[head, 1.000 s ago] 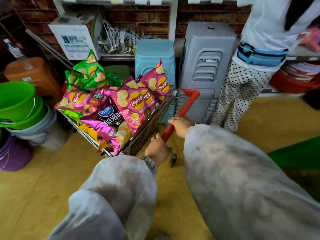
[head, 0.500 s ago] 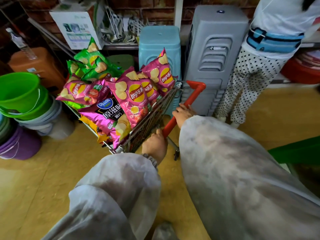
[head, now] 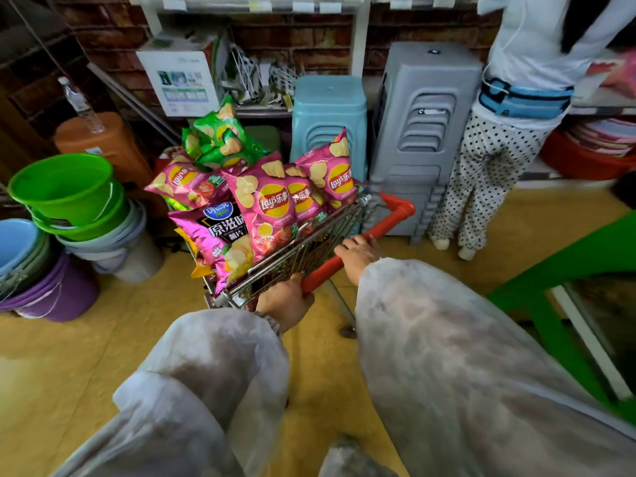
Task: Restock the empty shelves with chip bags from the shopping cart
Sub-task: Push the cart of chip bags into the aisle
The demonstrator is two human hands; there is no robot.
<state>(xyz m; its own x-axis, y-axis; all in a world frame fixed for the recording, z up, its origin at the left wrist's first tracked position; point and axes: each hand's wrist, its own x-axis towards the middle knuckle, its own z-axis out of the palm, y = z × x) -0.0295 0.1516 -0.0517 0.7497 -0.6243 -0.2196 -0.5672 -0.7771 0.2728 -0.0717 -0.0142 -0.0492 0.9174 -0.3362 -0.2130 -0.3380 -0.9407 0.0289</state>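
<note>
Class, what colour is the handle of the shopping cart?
Red; the handle shows best in the head view, gripped by both hands.

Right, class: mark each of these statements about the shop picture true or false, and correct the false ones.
1. The left hand and right hand both grip the handle of the cart. True.
2. The cart is empty. False: chip bags are piled in it.
3. A green bucket stands left of the cart. True.
4. The person in dotted trousers stands left of the cart. False: that person stands to its right, beside the grey stools.
</note>
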